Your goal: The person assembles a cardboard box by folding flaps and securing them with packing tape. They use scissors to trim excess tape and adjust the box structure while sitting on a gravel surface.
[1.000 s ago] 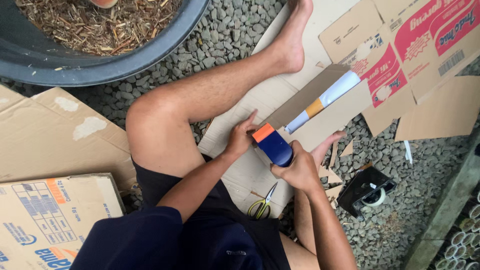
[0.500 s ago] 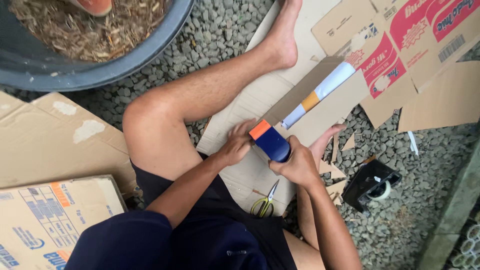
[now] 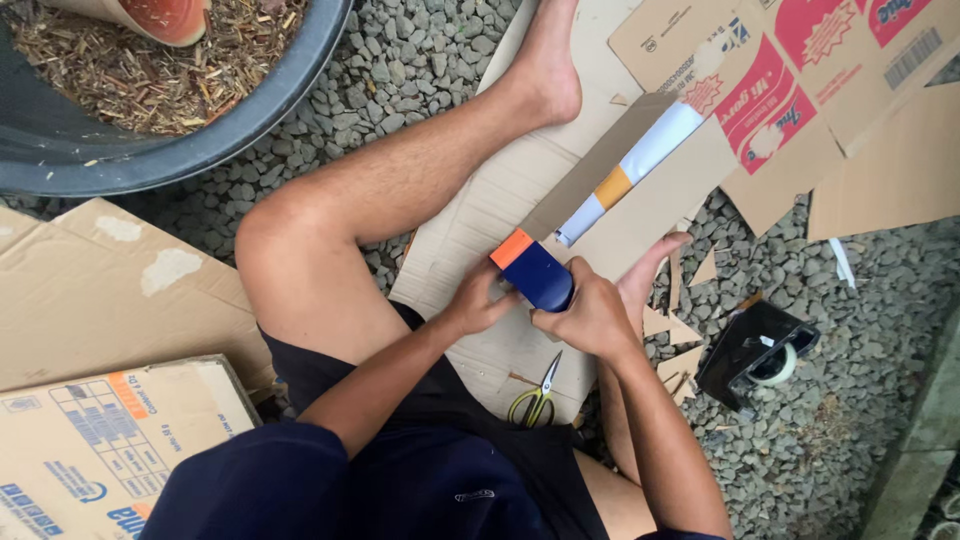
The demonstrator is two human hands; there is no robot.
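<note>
I sit on flattened cardboard (image 3: 470, 230) laid over gravel, one leg stretched out ahead. My right hand (image 3: 590, 315) grips the near end of a dark blue box with an orange end (image 3: 535, 270). My left hand (image 3: 480, 300) touches the same blue box from the left side. Beyond it lies a long folded cardboard piece (image 3: 650, 190) with a white, orange and blue strip (image 3: 625, 180) showing inside. What my left fingertips do is hidden.
Scissors with yellow-green handles (image 3: 535, 400) lie by my thigh. A black tape dispenser (image 3: 755, 355) sits on the gravel at right, near cardboard scraps (image 3: 680, 325). Printed cartons (image 3: 800, 80) lie at top right, another (image 3: 100, 450) at bottom left. A large dark tub of mulch (image 3: 200, 140) stands at top left.
The view has shifted slightly, and both hands stay on the blue box in nearly the same place.
</note>
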